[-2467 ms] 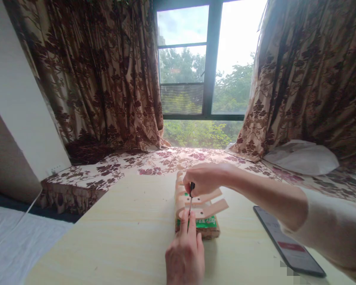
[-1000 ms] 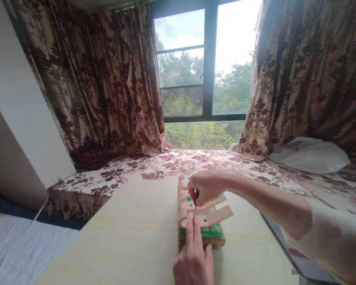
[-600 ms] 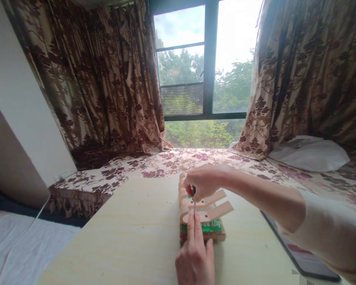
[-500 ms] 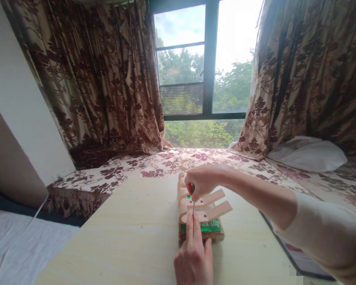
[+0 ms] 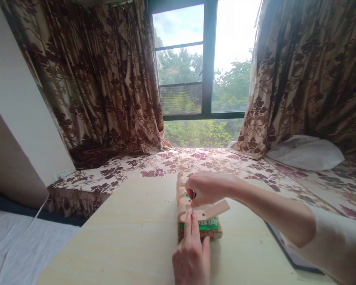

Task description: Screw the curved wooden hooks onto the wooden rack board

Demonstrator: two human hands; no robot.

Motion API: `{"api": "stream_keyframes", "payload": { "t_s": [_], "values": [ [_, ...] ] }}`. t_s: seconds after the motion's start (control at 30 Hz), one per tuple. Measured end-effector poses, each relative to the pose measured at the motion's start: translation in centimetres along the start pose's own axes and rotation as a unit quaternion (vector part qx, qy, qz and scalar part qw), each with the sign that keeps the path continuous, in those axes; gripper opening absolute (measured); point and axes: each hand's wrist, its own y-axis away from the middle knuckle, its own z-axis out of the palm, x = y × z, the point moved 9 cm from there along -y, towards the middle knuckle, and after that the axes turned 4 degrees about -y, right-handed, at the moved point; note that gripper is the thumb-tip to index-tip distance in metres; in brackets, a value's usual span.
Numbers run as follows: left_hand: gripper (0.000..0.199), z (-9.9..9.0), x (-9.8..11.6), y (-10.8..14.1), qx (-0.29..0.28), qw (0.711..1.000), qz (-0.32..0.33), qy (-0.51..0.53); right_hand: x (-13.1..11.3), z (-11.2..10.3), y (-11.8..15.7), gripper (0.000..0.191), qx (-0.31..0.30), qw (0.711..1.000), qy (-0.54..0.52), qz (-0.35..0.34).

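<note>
My right hand (image 5: 206, 188) is closed round the dark handle of a screwdriver (image 5: 195, 194), held upright with its shaft pointing down. Below it sits a pale wooden rack (image 5: 218, 209) with curved slats and dark holes. My left hand (image 5: 191, 253) reaches in from the near side, palm down. Its index and middle fingers are stretched out, their tips on the near slat beside the foot of the shaft; the thumb lies apart. Whether a screw sits between those fingertips is too small to tell. Under the rack are a green packet (image 5: 209, 225) and a brown block (image 5: 216, 235).
All this stands on a pale wooden table (image 5: 121, 237). A dark-edged flat panel (image 5: 293, 253) lies under my right forearm. Beyond are a flowered window seat (image 5: 166, 160), patterned curtains (image 5: 121, 79), a window (image 5: 207, 79) and a white bag (image 5: 307, 152).
My right hand has sunk a little and its wrist and forearm have turned lower, with the screwdriver still in it. The left fingers stay at the near slat.
</note>
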Motion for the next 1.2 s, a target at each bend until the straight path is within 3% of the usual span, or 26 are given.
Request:
{"api": "stream_keyframes", "payload": {
  "t_s": [0.17, 0.37, 0.53, 0.63, 0.7, 0.8, 0.93, 1.1, 1.2],
  "values": [
    [0.068, -0.1, -0.2, -0.3, 0.007, 1.0, -0.006, 0.012, -0.4, -0.2, 0.5, 0.027, 0.027, 0.999, 0.027, -0.014],
    [0.063, -0.4, 0.0, -0.6, -0.016, 1.0, -0.005, 0.01, -0.1, -0.3, -0.6, 0.031, -0.051, 0.997, 0.045, -0.02],
    [0.061, -0.6, 0.1, -0.5, -0.02, 1.0, -0.005, 0.012, 1.4, 0.0, -2.1, 0.032, -0.084, 0.996, -0.006, 0.035],
    [0.062, -0.3, 0.0, -0.5, -0.027, 1.0, -0.01, 0.007, 1.7, -0.9, -2.2, 0.043, -0.061, 0.996, 0.015, 0.06],
    [0.062, -0.1, 0.0, -0.4, -0.029, 0.999, -0.013, 0.005, 1.3, -1.3, -1.8, 0.047, -0.062, 0.997, 0.017, 0.05],
    [0.062, 0.2, 0.0, -0.4, -0.023, 1.0, -0.015, 0.0, 0.1, -1.1, -1.3, 0.038, -0.095, 0.995, 0.001, -0.003],
    [0.065, 0.4, -0.1, -0.3, -0.017, 1.0, -0.02, 0.009, 0.2, -0.7, -1.2, 0.028, -0.064, 0.998, -0.006, -0.015],
    [0.065, 0.4, -0.1, -0.4, -0.016, 1.0, -0.018, 0.011, 1.5, -1.0, -1.1, 0.035, -0.02, 0.999, 0.02, 0.044],
    [0.066, 0.3, -0.2, -0.4, -0.017, 1.0, -0.017, 0.008, 1.1, -1.4, -0.9, 0.037, -0.024, 0.999, 0.024, 0.019]
  ]
}}
